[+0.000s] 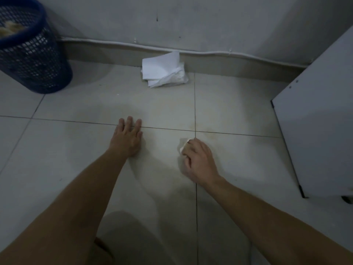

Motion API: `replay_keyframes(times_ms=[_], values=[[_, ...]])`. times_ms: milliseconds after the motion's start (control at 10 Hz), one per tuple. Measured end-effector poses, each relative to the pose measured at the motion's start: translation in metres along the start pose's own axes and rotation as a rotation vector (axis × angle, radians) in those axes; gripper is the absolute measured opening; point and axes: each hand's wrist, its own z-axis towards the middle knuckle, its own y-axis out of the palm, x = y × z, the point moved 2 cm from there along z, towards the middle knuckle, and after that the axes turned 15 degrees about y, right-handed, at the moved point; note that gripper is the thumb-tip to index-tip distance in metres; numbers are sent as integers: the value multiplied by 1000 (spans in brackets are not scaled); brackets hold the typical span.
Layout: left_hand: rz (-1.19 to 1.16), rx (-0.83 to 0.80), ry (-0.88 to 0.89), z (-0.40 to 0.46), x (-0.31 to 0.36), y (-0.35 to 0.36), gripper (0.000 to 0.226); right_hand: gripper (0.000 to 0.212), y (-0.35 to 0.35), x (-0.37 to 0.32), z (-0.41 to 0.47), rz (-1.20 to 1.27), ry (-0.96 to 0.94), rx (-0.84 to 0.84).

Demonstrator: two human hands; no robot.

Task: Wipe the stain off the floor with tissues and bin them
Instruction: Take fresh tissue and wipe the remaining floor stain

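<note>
On tiled floor [238, 159], two hands [198, 159], one wadded tissue [183, 146].

Both bare forearms are reaching forward and down from the bottom corners of the view. The left hand [127, 137] is lying flat, palm down, fingers straight and close together, pointing away from the body. The right hand [198, 159] is curling its fingers and thumb around a wad, knuckles up, wrist bending slightly inward toward the left hand.
</note>
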Motion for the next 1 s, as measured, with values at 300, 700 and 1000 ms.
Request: replay_keyframes(times_ms=[300, 700, 1000], values=[[77, 5, 39, -5, 2, -6, 58, 57, 32, 8, -2, -70, 59, -357], [1, 62, 216, 39, 78, -19, 54, 48, -2, 70, 20, -56, 158, -412], [113, 76, 230, 40, 79, -13, 52, 48, 7, 49, 92, 20, 401, -241]])
